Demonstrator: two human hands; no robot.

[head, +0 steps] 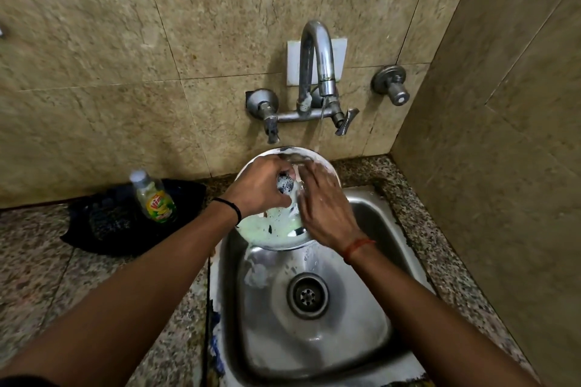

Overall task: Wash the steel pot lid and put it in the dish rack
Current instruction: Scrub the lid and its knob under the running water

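Lid: the steel pot lid [267,231] is round and shiny, smeared across its lower face with pale green, soapy foam; a bright bare rim shows along the top edge.
Lid's place: held tilted over the back left part of the steel sink [361,333], its lower edge above the basin, its upper edge up near the wall tiles.
Left hand [257,187]: curled closed on a foamy scrubber [285,186], pressing it against the middle of the lid; a black band sits on the wrist.
Right hand [327,207]: fingers spread and laid flat on the lid's right side, covering that edge; a red thread circles the wrist. Whether it grips the rim underneath, I cannot tell.
Hands together: both lie on the lid's face, nearly touching at the scrubber.
Water: a thin stream falls from the curved tap [317,60] toward the lid's upper right rim.
Basin: wet, with suds on the left slope beside the drain [307,295].
Counter: 1 bottle of dish soap [154,196] stands on a black cloth [103,223] left of the sink, well apart from the lid.
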